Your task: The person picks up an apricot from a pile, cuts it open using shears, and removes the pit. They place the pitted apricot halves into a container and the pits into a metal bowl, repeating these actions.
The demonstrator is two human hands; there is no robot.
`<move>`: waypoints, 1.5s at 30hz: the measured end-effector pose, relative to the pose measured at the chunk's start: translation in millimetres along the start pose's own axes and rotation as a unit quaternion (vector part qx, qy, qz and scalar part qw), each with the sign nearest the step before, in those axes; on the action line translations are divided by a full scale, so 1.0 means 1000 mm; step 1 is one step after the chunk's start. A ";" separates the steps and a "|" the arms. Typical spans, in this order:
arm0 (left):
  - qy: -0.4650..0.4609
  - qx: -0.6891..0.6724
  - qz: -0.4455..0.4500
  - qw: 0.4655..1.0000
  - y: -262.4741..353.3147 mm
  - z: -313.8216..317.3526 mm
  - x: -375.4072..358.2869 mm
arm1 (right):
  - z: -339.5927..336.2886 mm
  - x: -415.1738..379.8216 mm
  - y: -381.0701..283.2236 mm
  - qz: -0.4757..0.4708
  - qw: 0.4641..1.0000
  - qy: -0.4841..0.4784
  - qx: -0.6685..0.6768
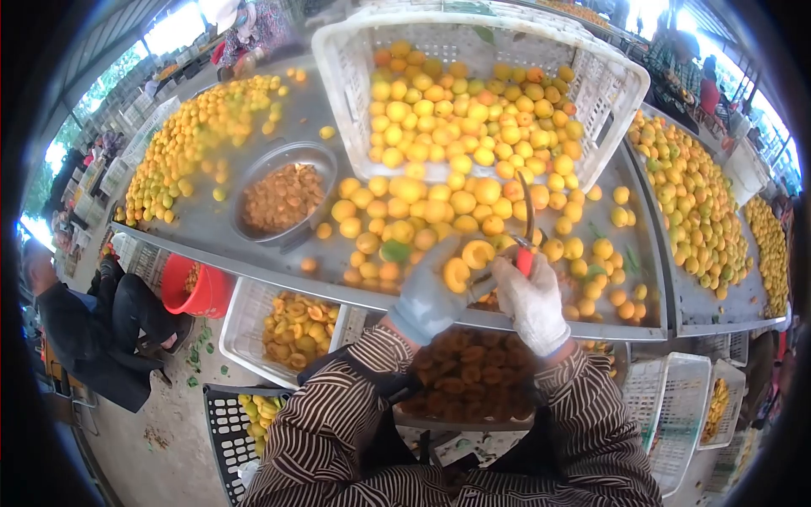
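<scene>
The gloved left hand (429,291) was closed around an apricot (457,274) that appeared split open, held just above the near edge of the metal table (253,245), while the gloved right hand (532,297) gripped a red-handled tool (526,245) just beside the fruit, its blade rising over the heap. Loose apricots (439,207) spilled from a tipped white crate (481,93) directly behind the hands, a metal bowl of pits (283,196) sat to the left, and a basin of halved fruit (473,376) lay below the forearms. No writing was legible anywhere.
</scene>
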State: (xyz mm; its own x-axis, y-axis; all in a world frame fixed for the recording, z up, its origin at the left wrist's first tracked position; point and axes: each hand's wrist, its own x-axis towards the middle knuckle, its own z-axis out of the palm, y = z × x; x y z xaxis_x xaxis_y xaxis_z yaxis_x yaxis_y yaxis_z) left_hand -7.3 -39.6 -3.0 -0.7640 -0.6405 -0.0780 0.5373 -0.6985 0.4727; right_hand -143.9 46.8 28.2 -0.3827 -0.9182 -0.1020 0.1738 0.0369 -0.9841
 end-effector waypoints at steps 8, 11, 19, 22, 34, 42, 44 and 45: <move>-0.079 0.109 0.012 0.991 0.003 0.005 -0.005 | -0.002 0.003 0.001 0.041 0.998 0.030 0.044; -0.078 -0.039 -0.046 0.995 0.003 -0.004 0.000 | -0.001 0.003 0.002 0.022 0.999 0.031 0.034; -0.114 -0.010 -0.023 0.993 0.001 0.000 0.001 | -0.006 0.007 0.005 0.055 0.984 0.052 0.161; -0.095 -0.011 -0.025 0.995 0.001 0.000 0.001 | -0.004 0.004 0.002 0.042 0.987 0.048 0.148; 0.126 0.139 -0.027 0.982 0.008 -0.001 -0.003 | -0.007 0.000 0.008 0.016 0.990 0.050 0.128; -0.039 0.750 0.298 0.589 0.074 -0.032 -0.048 | -0.005 0.001 0.017 0.001 0.996 0.037 0.075; -0.071 0.824 0.309 0.469 0.117 -0.048 -0.076 | -0.005 0.000 0.015 -0.004 0.996 0.048 0.068; -0.035 0.850 0.267 0.454 0.132 -0.043 -0.097 | -0.005 0.000 0.015 -0.009 0.997 0.048 0.057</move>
State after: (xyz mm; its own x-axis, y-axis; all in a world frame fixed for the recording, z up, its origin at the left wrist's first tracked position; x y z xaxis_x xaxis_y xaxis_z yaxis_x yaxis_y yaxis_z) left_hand 153.2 -83.5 29.5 -0.7284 -0.5202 0.4458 -0.3530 0.8427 0.4065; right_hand -145.9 49.3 13.2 -0.4719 -0.8756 -0.1028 0.2652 -0.0298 -0.9637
